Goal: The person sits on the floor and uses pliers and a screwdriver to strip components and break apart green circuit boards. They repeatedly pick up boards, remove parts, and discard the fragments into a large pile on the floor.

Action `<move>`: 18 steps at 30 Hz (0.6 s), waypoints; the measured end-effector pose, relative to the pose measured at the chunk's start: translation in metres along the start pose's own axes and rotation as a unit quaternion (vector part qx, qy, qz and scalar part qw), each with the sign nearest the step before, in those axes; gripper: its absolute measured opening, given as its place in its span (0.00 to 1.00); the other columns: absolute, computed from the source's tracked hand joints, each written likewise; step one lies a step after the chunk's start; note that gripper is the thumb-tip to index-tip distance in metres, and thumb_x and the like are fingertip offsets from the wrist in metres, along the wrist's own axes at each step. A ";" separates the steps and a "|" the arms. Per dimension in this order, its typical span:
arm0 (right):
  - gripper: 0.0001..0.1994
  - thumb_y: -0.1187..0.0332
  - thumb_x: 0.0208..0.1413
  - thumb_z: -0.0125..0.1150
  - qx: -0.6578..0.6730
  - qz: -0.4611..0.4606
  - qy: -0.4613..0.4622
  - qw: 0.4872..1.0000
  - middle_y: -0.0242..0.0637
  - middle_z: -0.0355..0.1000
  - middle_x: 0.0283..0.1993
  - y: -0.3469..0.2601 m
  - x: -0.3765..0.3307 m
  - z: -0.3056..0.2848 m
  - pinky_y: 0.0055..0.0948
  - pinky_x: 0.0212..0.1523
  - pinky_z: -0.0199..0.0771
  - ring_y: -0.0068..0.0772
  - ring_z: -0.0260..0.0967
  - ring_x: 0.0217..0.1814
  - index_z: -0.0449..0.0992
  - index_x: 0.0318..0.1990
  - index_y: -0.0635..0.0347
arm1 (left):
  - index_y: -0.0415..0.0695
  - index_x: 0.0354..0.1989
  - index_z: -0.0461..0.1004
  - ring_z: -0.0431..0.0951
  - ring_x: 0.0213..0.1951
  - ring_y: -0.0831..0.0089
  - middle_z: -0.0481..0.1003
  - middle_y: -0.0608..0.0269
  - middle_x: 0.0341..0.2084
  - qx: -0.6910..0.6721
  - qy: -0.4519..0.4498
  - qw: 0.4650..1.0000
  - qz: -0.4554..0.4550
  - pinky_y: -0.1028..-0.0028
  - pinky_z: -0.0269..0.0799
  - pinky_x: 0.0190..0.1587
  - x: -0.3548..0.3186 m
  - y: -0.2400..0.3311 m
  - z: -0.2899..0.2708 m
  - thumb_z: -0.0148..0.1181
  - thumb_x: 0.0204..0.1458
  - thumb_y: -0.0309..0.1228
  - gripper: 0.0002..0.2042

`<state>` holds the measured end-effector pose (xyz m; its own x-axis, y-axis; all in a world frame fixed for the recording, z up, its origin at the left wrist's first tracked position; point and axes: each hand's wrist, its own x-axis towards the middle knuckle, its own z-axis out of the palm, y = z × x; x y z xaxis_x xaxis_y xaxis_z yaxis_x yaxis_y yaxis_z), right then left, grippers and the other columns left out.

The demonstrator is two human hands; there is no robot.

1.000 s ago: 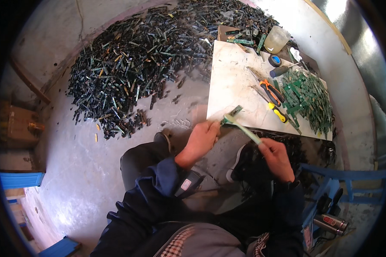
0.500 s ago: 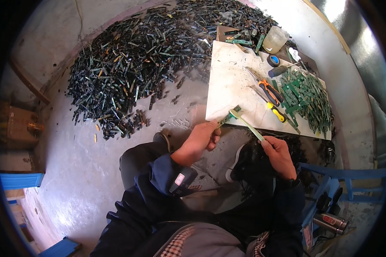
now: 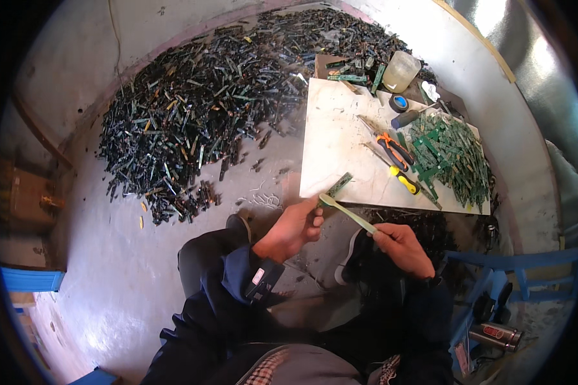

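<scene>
A narrow green circuit board strip (image 3: 341,184) is pinched in my closed left hand (image 3: 294,229), its free end reaching over the near edge of the white board. My right hand (image 3: 402,249) grips the handle of a pale green toothbrush (image 3: 354,217). The brush head lies against the strip, close to my left fingertips, which hide the strip's lower end. On the white board (image 3: 331,138) are orange-and-black pliers (image 3: 392,148), a yellow-and-black screwdriver (image 3: 406,181) and a pile of green circuit board strips (image 3: 456,160).
A large heap of dark strips (image 3: 192,115) covers the floor at the far left. Behind the tools stand a cloudy plastic jar (image 3: 401,72), a tape roll (image 3: 399,102) and a dark-handled screwdriver (image 3: 407,119). To my right are a blue chair (image 3: 520,260) and a steel flask (image 3: 496,335).
The toothbrush head has slid along the strip from near its far end down toward my left fingers. My right hand has moved left with it. The whole view has shifted slightly.
</scene>
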<state>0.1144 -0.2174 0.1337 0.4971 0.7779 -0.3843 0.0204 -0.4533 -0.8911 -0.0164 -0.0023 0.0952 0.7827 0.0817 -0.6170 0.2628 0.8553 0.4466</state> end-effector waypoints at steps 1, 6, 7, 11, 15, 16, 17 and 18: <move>0.10 0.68 0.60 0.53 -0.006 -0.019 0.037 0.999 0.21 0.59 0.22 0.002 0.001 -0.001 0.19 0.26 0.55 0.12 0.52 0.27 0.73 0.35 0.68 | 0.48 0.29 0.63 0.53 0.17 0.83 0.60 0.73 0.19 0.005 0.000 1.000 0.001 0.83 0.51 0.21 0.000 0.001 0.001 0.47 0.61 0.44 0.14; 0.10 0.69 0.60 0.52 -0.005 -0.044 0.072 0.996 0.21 0.59 0.22 0.004 0.006 -0.010 0.19 0.25 0.55 0.12 0.52 0.26 0.74 0.35 0.68 | 0.48 0.29 0.63 0.53 0.17 0.84 0.60 0.73 0.19 0.008 -0.021 1.000 0.008 0.83 0.51 0.21 0.004 0.000 -0.004 0.49 0.60 0.45 0.14; 0.10 0.69 0.60 0.52 -0.001 -0.029 0.054 0.998 0.20 0.59 0.22 0.000 0.004 -0.004 0.19 0.25 0.55 0.12 0.52 0.26 0.74 0.34 0.68 | 0.48 0.29 0.63 0.53 0.17 0.84 0.60 0.73 0.19 0.001 -0.019 1.000 0.011 0.83 0.51 0.21 0.006 -0.001 -0.005 0.50 0.60 0.45 0.14; 0.09 0.69 0.60 0.53 -0.011 -0.034 0.114 0.993 0.20 0.59 0.21 0.008 0.007 -0.013 0.19 0.25 0.55 0.12 0.53 0.26 0.74 0.34 0.67 | 0.48 0.29 0.63 0.53 0.17 0.84 0.60 0.74 0.19 0.003 -0.015 1.000 0.024 0.83 0.51 0.21 0.001 -0.001 0.001 0.51 0.59 0.44 0.14; 0.10 0.68 0.60 0.52 0.006 -0.028 0.091 0.995 0.19 0.59 0.22 0.003 0.004 -0.006 0.17 0.25 0.53 0.11 0.52 0.25 0.75 0.35 0.66 | 0.48 0.29 0.64 0.54 0.17 0.84 0.60 0.74 0.19 0.018 -0.022 0.999 0.020 0.84 0.51 0.21 0.002 0.000 -0.002 0.52 0.59 0.44 0.14; 0.10 0.67 0.60 0.51 0.008 -0.029 0.090 0.996 0.17 0.59 0.22 0.003 0.003 -0.002 0.16 0.25 0.52 0.10 0.51 0.25 0.76 0.36 0.65 | 0.48 0.29 0.64 0.54 0.17 0.84 0.60 0.74 0.19 0.019 -0.023 0.999 0.022 0.84 0.51 0.21 0.001 -0.001 -0.002 0.53 0.59 0.43 0.13; 0.10 0.68 0.60 0.52 -0.027 -0.034 0.118 0.992 0.21 0.60 0.22 0.009 0.007 -0.011 0.20 0.25 0.54 0.12 0.52 0.26 0.74 0.34 0.67 | 0.47 0.29 0.65 0.55 0.18 0.84 0.61 0.73 0.19 0.019 -0.025 0.999 0.023 0.84 0.51 0.21 0.000 -0.001 -0.002 0.53 0.58 0.43 0.13; 0.10 0.68 0.60 0.52 -0.003 -0.036 0.177 0.984 0.21 0.60 0.22 0.006 0.008 -0.013 0.20 0.25 0.53 0.12 0.52 0.26 0.74 0.33 0.67 | 0.47 0.29 0.64 0.55 0.18 0.83 0.61 0.72 0.19 0.030 -0.026 0.999 0.031 0.83 0.51 0.21 0.001 -0.002 -0.003 0.53 0.59 0.43 0.13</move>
<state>0.1301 -0.2198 0.1281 0.7648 0.6083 -0.2121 0.0712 -0.4070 -0.9106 -0.0178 -0.0026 0.0914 0.8265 0.1050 -0.5531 0.2451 0.8174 0.5213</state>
